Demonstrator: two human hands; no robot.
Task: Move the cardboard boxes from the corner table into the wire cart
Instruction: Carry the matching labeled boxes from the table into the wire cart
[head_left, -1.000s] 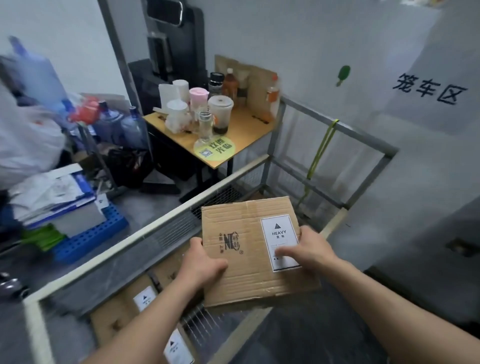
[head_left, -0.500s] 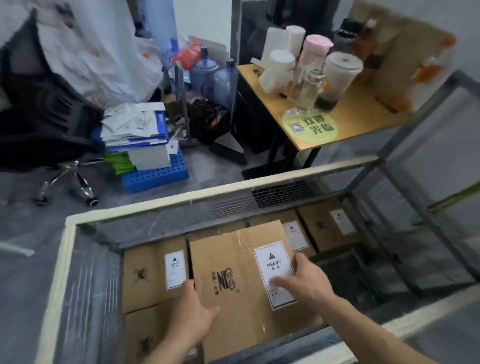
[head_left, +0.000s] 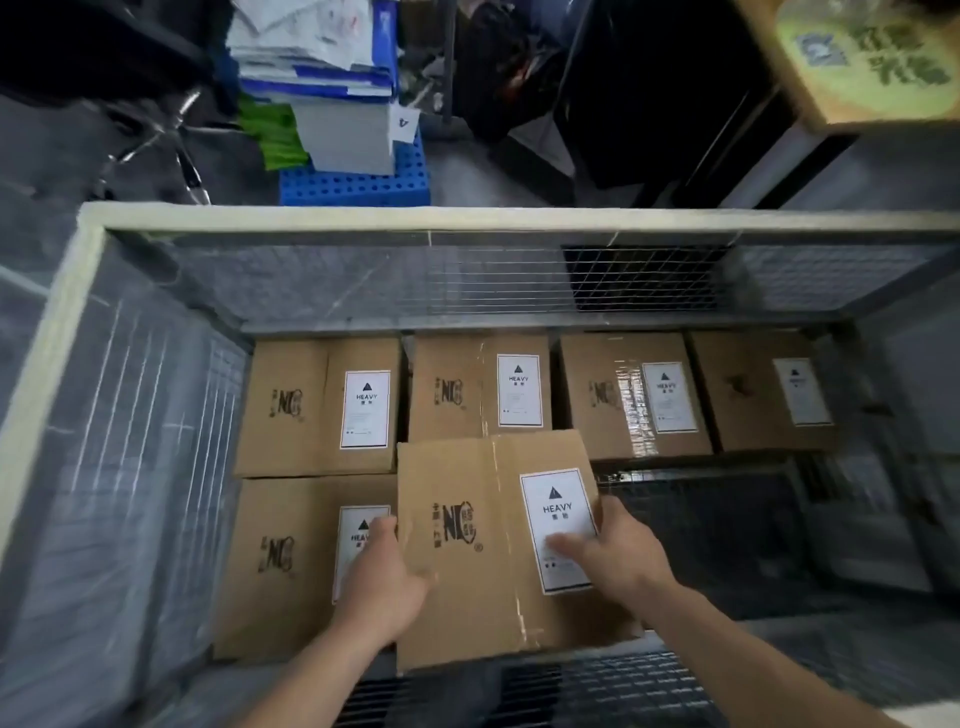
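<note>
I hold a brown cardboard box (head_left: 467, 545) with a white HEAVY label inside the wire cart (head_left: 363, 218). My left hand (head_left: 382, 577) grips its left side and my right hand (head_left: 613, 551) grips its right side, thumb on the label. The box hangs slightly tilted just above the cart floor, next to another box (head_left: 291, 561) at the front left. Behind it, several more labelled boxes (head_left: 478, 387) stand in a row along the far wall of the cart.
Bare wire floor (head_left: 727, 525) lies to the right of the held box. Beyond the cart's cream rim stand a blue crate (head_left: 358, 184) with stacked papers, a chair base (head_left: 156, 135), and the wooden table corner (head_left: 857, 67) at the top right.
The box has gone from above the cart's rim down into the cart, beside the front-left box. My view has tipped downward over the cart.
</note>
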